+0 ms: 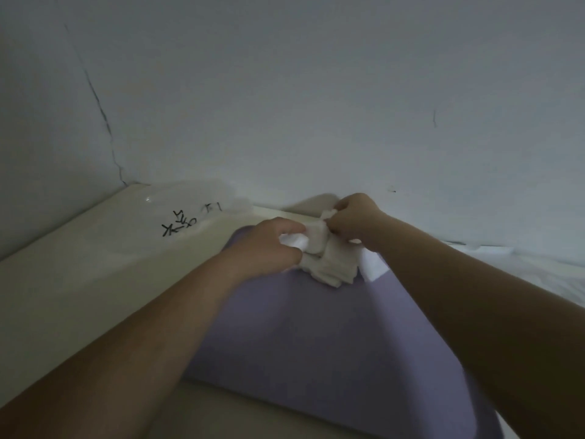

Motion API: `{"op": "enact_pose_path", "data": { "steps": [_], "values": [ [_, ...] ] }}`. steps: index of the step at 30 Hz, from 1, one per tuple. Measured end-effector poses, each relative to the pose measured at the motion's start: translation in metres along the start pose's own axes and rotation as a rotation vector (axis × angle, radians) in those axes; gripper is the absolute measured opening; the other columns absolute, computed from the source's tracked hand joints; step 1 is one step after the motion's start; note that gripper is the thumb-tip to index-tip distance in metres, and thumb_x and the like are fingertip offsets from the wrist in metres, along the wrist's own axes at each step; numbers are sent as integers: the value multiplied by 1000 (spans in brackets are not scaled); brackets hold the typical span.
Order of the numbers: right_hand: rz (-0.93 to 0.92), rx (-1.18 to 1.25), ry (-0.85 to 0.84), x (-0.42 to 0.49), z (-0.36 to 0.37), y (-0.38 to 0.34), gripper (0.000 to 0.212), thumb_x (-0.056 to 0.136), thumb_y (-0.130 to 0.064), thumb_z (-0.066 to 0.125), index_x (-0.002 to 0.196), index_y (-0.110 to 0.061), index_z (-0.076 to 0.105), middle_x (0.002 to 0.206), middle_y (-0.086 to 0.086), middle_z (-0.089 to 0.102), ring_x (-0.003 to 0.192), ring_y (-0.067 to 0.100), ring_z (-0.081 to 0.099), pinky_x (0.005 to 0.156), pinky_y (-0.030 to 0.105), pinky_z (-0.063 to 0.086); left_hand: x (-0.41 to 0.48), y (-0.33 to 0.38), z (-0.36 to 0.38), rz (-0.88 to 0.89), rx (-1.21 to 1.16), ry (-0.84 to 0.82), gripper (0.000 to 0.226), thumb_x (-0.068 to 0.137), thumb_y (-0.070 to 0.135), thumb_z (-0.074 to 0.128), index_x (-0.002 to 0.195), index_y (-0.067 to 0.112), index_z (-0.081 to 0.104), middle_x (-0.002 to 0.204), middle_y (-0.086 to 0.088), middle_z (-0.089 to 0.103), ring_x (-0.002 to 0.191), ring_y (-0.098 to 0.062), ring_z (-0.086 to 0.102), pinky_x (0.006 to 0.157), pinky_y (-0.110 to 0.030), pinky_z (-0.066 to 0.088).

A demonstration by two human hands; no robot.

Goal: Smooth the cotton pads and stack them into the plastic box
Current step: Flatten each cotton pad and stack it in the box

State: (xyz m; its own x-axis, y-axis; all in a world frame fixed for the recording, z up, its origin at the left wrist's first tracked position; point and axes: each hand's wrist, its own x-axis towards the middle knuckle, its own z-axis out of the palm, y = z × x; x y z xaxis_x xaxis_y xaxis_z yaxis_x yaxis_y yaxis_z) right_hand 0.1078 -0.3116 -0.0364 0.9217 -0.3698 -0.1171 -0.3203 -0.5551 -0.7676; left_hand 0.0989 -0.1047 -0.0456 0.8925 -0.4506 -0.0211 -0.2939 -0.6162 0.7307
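Wall edge: a pale grey wall (316, 90) closes off the far side and meets the worktop (79, 274) along a line running from the left of the frame to just behind the hands. A thin crack (101, 115) climbs it at upper left.
Room to move: the widest stretch of cream worktop lies left of the left forearm. A purple mat (316, 337) spreads from the centre down to the lower edge, between the two forearms.
Right edge: a rumpled white sheet (538, 264) lies beyond the right forearm.
Surface marks: black handwritten strokes (180, 223) sit left of centre, beside a clear plastic item (196, 193) against the wall. It is too hazy to say whether it is the box.
Light: dim and soft.
Cotton pads (329, 261): a crumpled white bundle at frame centre, over the mat's far end near the wall. I cannot tell whether it rests on the mat.
Left hand (269, 245): its fingers (292, 228) are curled round the bundle's left end.
Right hand (356, 217): its fingers (335, 221) are pinched together on the top pad's upper right corner.
White piece (373, 264): it lies flat just right of the bundle, under the right wrist. I cannot make out what it is.
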Motion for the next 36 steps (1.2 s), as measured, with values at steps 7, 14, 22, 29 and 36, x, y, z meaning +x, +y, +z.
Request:
{"op": "enact_pose_path", "data": {
  "steps": [7, 14, 22, 29, 36],
  "values": [
    [-70, 216, 45, -35, -28, 2, 54, 80, -5, 85, 129, -5, 64, 99, 8, 67, 83, 25, 70, 69, 36, 63, -14, 12, 8, -44, -209, -19, 34, 91, 3, 60, 115, 24, 73, 94, 13, 70, 73, 10, 62, 58, -2, 46],
    [-56, 118, 86, -97, -52, 39, 46, 86, -12, 81, 128, -3, 65, 98, 10, 66, 83, 29, 69, 74, 42, 62, -41, 16, 28, 103, -164, -52, 71, 58, 29, 71, 129, 27, 69, 117, 6, 75, 109, -12, 72, 95, -41, 60],
    [-307, -185, 285, -171, -56, 75, 43, 90, -22, 71, 132, -13, 66, 139, 7, 60, 126, 26, 60, 107, 33, 46, -77, 33, 31, 103, -47, 123, 16, 79, 25, 82, 88, 20, 70, 81, 9, 69, 73, -9, 63, 64, -26, 48],
    [-396, 349, 114, -208, -40, 72, 44, 88, -18, 81, 130, -20, 68, 122, -8, 72, 109, 6, 70, 92, 28, 59, -113, 65, 30, 267, -260, 75, 34, 84, -7, 70, 107, 18, 75, 100, 1, 78, 84, -3, 70, 73, -19, 56],
    [-400, 120, 63, -206, -46, 96, 18, 87, -20, 79, 103, -27, 75, 92, -9, 78, 90, 8, 71, 82, 28, 56, -114, 67, 63, 295, -397, 33, 51, 80, -13, 72, 122, 15, 71, 107, 1, 77, 91, -7, 72, 80, -21, 57]
  ]
}}
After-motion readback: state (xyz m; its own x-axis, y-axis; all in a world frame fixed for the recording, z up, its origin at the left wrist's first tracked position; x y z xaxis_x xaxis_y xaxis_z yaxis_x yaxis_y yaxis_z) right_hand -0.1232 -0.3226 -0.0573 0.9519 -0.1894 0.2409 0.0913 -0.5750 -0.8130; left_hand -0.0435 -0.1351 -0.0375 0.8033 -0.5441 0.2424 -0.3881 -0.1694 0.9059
